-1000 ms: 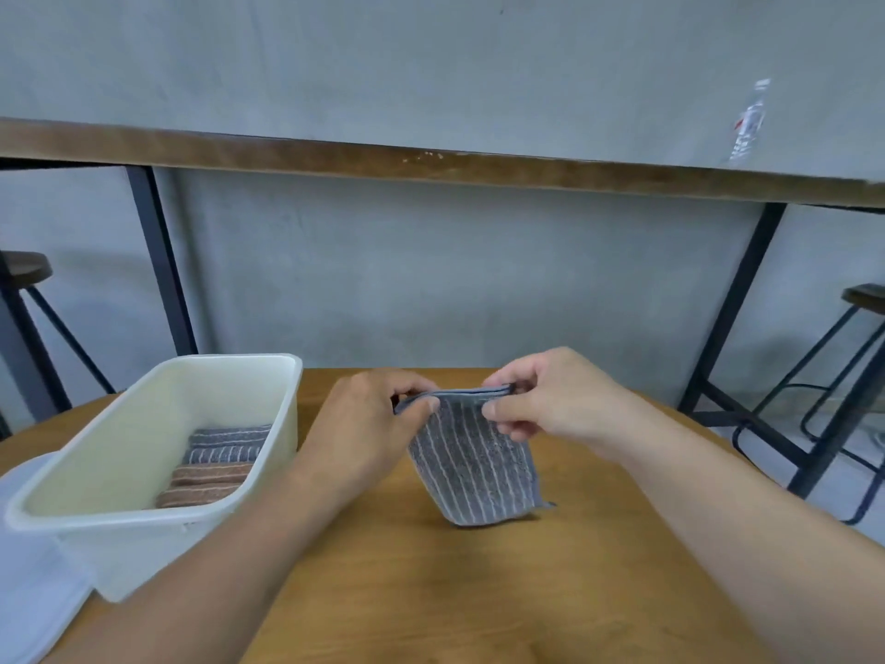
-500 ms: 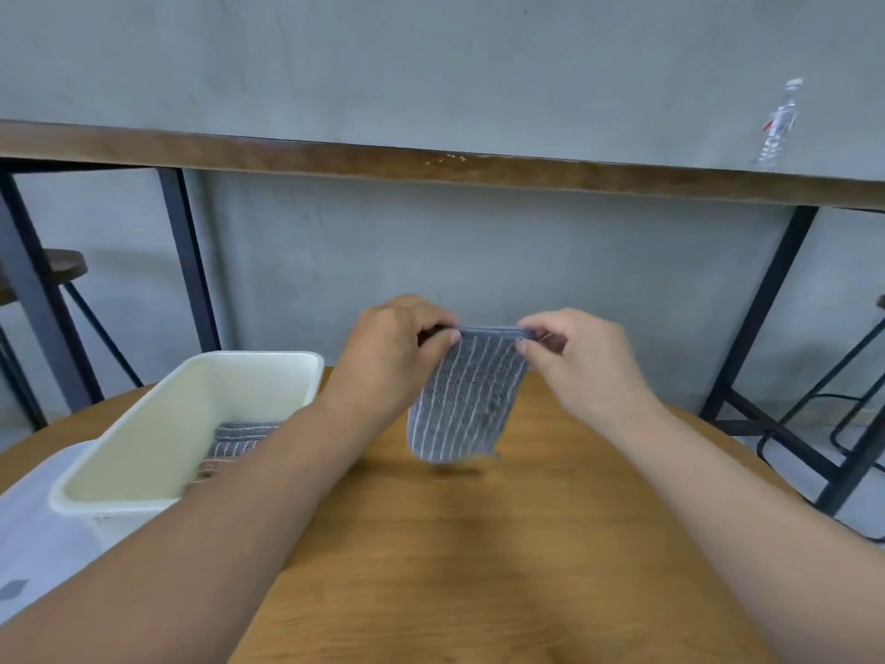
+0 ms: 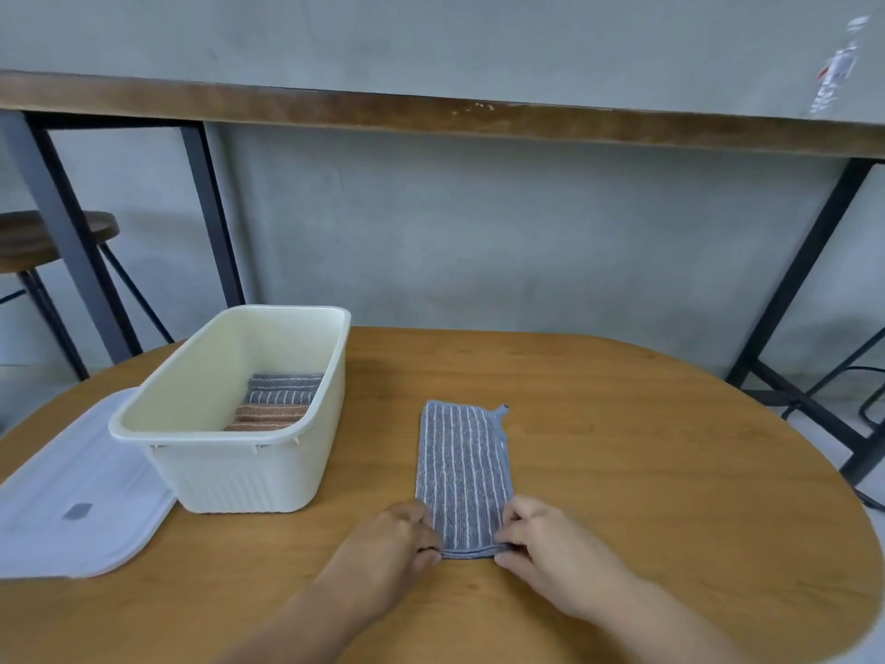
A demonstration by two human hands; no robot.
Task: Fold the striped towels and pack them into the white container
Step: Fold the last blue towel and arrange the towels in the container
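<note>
A grey towel with white stripes (image 3: pixel 462 467) lies flat on the wooden table (image 3: pixel 646 472), folded into a long strip that runs away from me. My left hand (image 3: pixel 392 543) pinches its near left corner and my right hand (image 3: pixel 541 543) pinches its near right corner. The white container (image 3: pixel 230 443) stands to the left of the towel. Inside it lie a folded grey striped towel (image 3: pixel 282 390) and a folded brown striped towel (image 3: pixel 268 416).
A flat white lid (image 3: pixel 76 500) lies left of the container near the table edge. Behind the table runs a long wooden counter (image 3: pixel 431 112) on black metal legs, with a stool (image 3: pixel 43 237) at the far left.
The towel hung in the air between both hands before; now it lies flat on the table. Both hands came down and toward me, still holding its near corners.
</note>
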